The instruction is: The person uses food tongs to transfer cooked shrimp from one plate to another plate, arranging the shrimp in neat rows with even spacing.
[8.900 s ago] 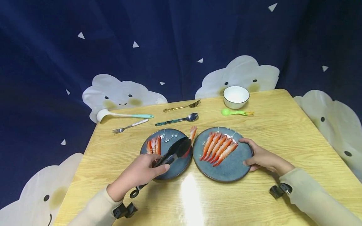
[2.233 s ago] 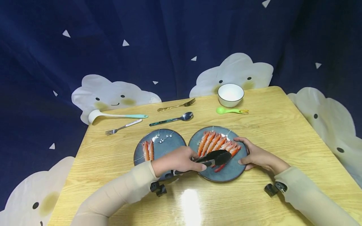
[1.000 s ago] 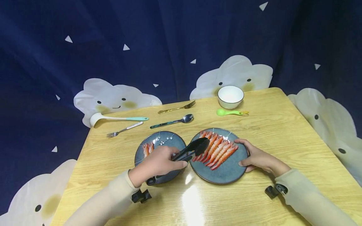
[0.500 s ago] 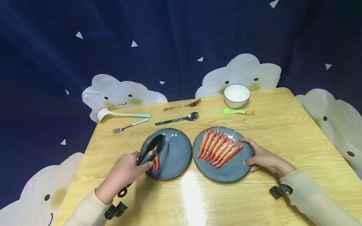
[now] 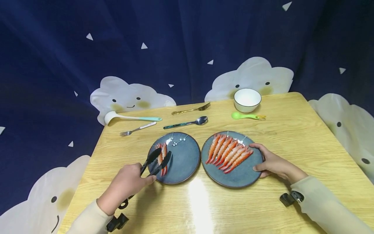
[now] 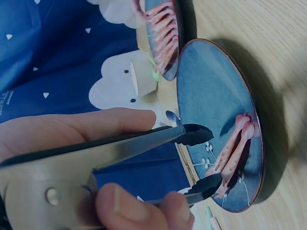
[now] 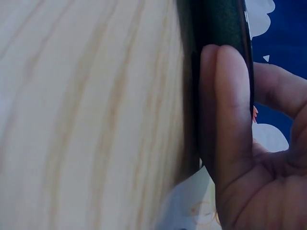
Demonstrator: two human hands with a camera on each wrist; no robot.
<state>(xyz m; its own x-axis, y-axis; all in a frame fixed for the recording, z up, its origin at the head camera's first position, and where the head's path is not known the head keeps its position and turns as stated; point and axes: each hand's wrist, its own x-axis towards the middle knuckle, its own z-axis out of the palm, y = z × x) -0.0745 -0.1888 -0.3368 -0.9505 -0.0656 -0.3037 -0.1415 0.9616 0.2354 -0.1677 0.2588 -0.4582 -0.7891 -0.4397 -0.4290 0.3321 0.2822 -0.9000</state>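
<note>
My left hand [image 5: 125, 182] grips black-tipped metal tongs [image 5: 166, 160], whose tips stand apart over two red-and-white shrimp [image 5: 164, 150] on the left blue plate [image 5: 185, 162]. In the left wrist view the tong tips [image 6: 197, 134] are spread near the pair of shrimp [image 6: 233, 155]; whether they touch cannot be told. On the right blue plate [image 5: 233, 179], several shrimp [image 5: 226, 154] lie side by side in a slanted row. My right hand [image 5: 274, 165] holds that plate's right rim, thumb on top; the right wrist view shows fingers under the plate edge [image 7: 223, 24].
Behind the plates lie a spoon [image 5: 201, 120], a gold fork [image 5: 191, 109], a white-handled fork [image 5: 137, 129] and a white ladle [image 5: 131, 117] with a teal handle. A white bowl [image 5: 247, 100] and a green spoon [image 5: 245, 116] are at the back right.
Shrimp have gone from the left plate to the right plate, carried in the tongs. My left hand then came back left, and the tongs' tips have spread. My right hand keeps its hold.
</note>
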